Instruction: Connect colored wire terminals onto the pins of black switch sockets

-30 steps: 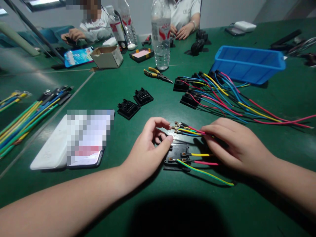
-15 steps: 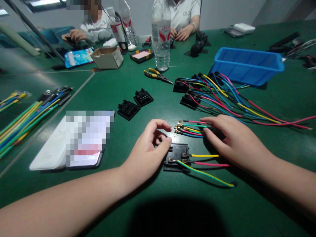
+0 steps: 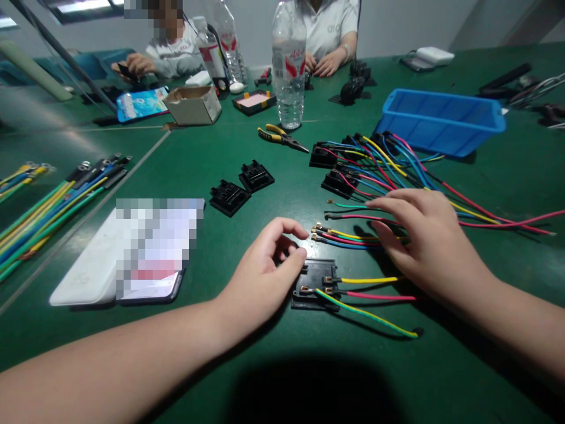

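A black plastic socket housing point(image 3: 315, 274) lies in front of me, with yellow, pink and green-yellow wires joined to its metal contacts. My left hand point(image 3: 273, 265) rests at its left edge, fingers loosely curled, thumb and index apart, nothing between them. Above the housing is a small bundle of loose wires point(image 3: 344, 238) with brass terminals. My right hand point(image 3: 424, 235) is over these wires, thumb and index apart. Its index fingertip is at a green wire point(image 3: 351, 205), and a pink wire point(image 3: 353, 217) passes between finger and thumb.
Two black housings point(image 3: 230, 197) lie beyond my left hand, near pliers point(image 3: 285, 139). Wired housings point(image 3: 339, 181) and a blue bin point(image 3: 441, 126) stand right. Phones point(image 3: 88, 259) and cut wires point(image 3: 57, 212) lie left. A water bottle point(image 3: 289, 70) and two people are across the table.
My right hand has moved slightly right and away from me. The green and pink wires now lie apart from the bundle, farther up the table. My left hand has hardly moved.
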`<state>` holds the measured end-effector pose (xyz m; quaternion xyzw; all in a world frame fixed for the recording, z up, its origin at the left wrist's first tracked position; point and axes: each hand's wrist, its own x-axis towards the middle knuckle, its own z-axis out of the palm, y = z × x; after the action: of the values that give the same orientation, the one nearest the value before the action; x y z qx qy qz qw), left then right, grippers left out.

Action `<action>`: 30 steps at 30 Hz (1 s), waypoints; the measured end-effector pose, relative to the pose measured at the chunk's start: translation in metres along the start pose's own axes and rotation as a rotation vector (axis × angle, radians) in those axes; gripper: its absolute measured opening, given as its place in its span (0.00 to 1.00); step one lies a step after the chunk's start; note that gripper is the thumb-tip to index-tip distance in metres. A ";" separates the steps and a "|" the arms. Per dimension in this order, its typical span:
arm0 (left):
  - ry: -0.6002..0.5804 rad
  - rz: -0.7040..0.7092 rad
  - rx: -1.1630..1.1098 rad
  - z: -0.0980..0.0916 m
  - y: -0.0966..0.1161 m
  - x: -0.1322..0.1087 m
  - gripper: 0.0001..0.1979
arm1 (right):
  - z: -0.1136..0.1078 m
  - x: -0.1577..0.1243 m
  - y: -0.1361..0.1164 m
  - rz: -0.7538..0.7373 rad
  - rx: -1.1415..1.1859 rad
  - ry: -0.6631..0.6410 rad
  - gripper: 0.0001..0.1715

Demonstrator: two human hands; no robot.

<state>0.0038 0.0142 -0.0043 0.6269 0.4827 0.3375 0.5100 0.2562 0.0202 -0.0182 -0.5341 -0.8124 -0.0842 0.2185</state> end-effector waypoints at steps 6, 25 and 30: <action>-0.002 -0.018 0.003 0.000 0.000 0.000 0.05 | -0.004 -0.002 -0.013 -0.140 0.115 -0.191 0.11; -0.014 0.063 0.066 -0.001 0.001 0.000 0.03 | 0.005 -0.001 -0.011 -0.082 0.252 -0.252 0.10; -0.016 0.060 0.059 -0.001 0.001 0.001 0.03 | 0.004 -0.001 -0.013 -0.078 0.260 -0.238 0.10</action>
<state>0.0035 0.0155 -0.0035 0.6584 0.4692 0.3333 0.4850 0.2438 0.0159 -0.0213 -0.4755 -0.8567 0.0768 0.1845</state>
